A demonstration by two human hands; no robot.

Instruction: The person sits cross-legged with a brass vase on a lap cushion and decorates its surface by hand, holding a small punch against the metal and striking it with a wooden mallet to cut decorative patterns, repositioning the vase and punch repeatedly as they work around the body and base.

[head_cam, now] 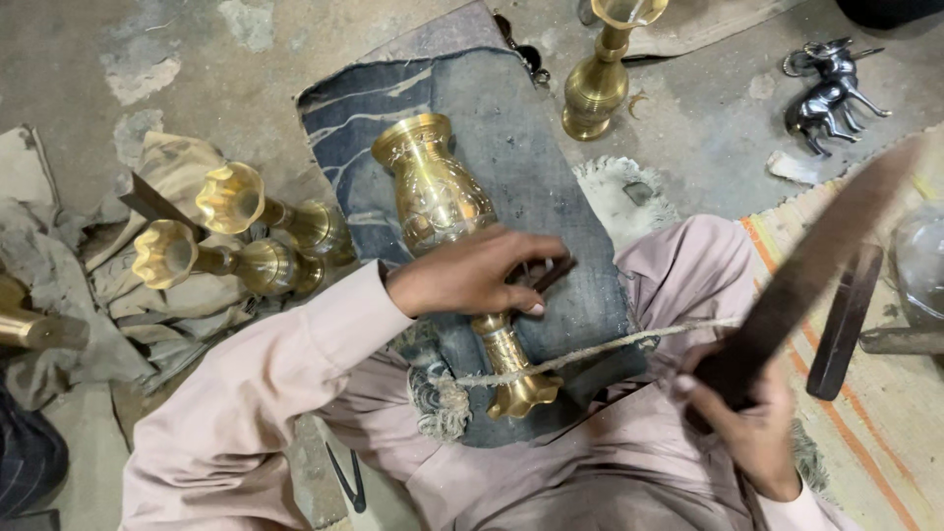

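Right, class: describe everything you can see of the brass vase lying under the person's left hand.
The brass vase lies on its side on a dark blue-grey cloth pad, mouth pointing up-left. Shiny gold metal, engraved bulging body, narrow stem, scalloped foot. The left hand presses a small dark tool against its neck; a taut cord crosses its stem.

Left hand (472, 275) on brass vase (442, 211) holding small tool (546, 273), right hand (747, 423) gripping dark mallet (816, 265)

Soft even daylight, glints on brass vases (433, 187), dark bar (816, 265) motion-blurred, perhaps swinging
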